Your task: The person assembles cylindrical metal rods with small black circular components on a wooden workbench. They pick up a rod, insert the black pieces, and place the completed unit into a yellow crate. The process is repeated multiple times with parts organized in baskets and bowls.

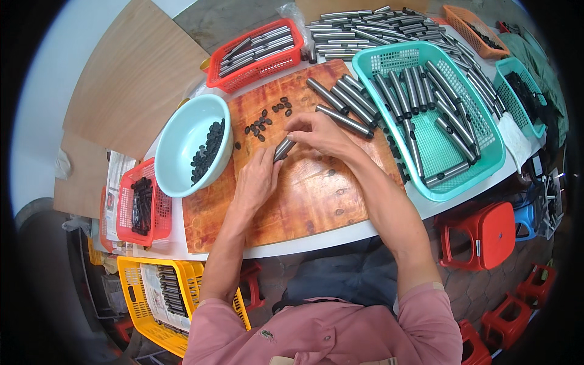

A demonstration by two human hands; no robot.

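Note:
Over the stained wooden board point(286, 213), a short steel tube point(283, 148) lies tilted between my two hands. My left hand point(257, 177) is closed around its lower part. At its upper end, my right hand point(317, 131) pinches it with thumb and fingers; whether a small part sits in those fingertips is hidden. Several black oval plugs point(255, 129) are scattered on the board just beyond my hands. To the left, a pale blue bowl point(182, 134) holds a heap of similar black pieces. More steel tubes point(342, 100) with dark ends lie beyond my right hand.
At the right stands a teal basket point(435, 193) of tubes. A red basket point(214, 82) of tubes is at the back, near a large tube pile point(377, 33). Another red basket point(125, 210) holds black parts. Below are a yellow crate point(137, 304) and a red stool point(493, 237).

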